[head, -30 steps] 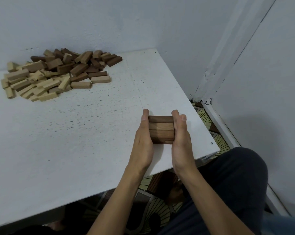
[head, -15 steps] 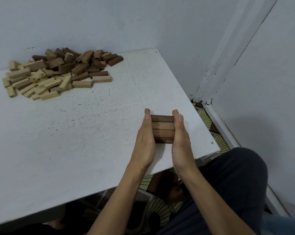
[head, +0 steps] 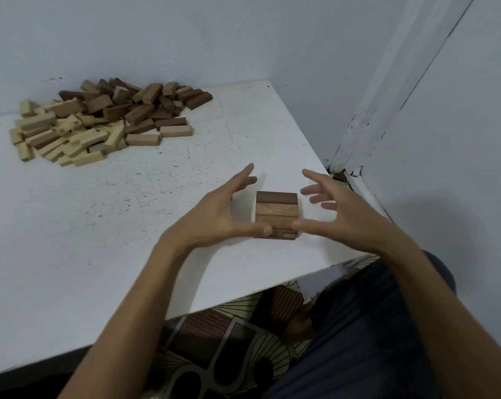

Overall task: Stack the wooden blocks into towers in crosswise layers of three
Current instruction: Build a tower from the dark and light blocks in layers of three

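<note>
A short stack of brown wooden blocks (head: pixel 277 213) stands on the white table (head: pixel 99 240) near its right front corner, three blocks side by side on top. My left hand (head: pixel 223 214) hovers just left of the stack with spread fingers, its thumb tip at the stack's near left corner. My right hand (head: pixel 334 210) hovers on the right side, fingers spread, thumb tip at the near right corner. Neither hand holds a block. A loose pile of light and dark wooden blocks (head: pixel 99 122) lies at the far left of the table.
Pale walls close in behind the table and along the right, meeting in a corner (head: pixel 341 165). The table's front edge runs diagonally just below my hands. Patterned flooring (head: pixel 229 341) and my dark-trousered leg (head: pixel 373 326) lie beneath it.
Both hands pressed flat against the stack's sides before. Now they have lifted off and spread open, only the thumbs staying near its front corners. The stack has not shifted.
</note>
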`<action>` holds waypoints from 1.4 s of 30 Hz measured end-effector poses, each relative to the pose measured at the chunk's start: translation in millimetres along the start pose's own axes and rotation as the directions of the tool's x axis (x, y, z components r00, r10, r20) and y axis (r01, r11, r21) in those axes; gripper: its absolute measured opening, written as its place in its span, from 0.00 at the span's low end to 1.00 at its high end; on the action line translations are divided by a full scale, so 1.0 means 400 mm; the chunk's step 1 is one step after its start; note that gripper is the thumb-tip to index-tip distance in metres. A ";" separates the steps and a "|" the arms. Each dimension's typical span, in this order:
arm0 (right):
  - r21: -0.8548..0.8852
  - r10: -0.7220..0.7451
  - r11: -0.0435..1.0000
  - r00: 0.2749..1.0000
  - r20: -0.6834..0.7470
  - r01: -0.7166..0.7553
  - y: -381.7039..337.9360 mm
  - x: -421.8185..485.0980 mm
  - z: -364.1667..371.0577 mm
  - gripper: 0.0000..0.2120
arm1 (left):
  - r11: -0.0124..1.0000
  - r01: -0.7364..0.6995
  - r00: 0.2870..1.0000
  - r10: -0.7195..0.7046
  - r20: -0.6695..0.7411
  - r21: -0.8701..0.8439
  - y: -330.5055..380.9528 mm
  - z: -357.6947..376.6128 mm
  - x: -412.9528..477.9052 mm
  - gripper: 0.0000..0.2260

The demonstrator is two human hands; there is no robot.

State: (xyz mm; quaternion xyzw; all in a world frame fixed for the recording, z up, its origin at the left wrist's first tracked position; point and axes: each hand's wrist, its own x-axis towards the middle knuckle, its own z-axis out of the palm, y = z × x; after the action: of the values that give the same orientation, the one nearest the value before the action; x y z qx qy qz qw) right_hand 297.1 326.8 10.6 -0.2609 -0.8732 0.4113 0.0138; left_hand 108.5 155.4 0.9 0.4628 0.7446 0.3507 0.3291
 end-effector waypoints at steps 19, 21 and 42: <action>-0.693 -0.064 0.699 0.981 0.185 0.176 -0.091 0.081 0.011 0.36 | 0.773 -0.139 0.979 0.015 0.201 0.619 0.078 -0.016 0.080 0.38; -0.702 -0.063 0.690 0.981 0.183 0.175 -0.093 0.081 0.013 0.35 | 0.748 -0.151 0.980 0.027 0.198 0.646 0.079 -0.011 0.082 0.34; -0.723 -0.052 0.666 0.979 0.199 0.182 -0.104 0.089 0.019 0.34 | 0.625 -0.193 0.978 0.056 0.203 0.757 0.081 0.008 0.094 0.27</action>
State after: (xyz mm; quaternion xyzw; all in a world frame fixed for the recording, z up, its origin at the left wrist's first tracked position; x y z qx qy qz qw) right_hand 246.2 316.2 29.0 -0.1536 -0.9777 0.0419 -0.1369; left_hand 112.6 201.4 19.8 0.6359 0.7600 -0.0178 0.1329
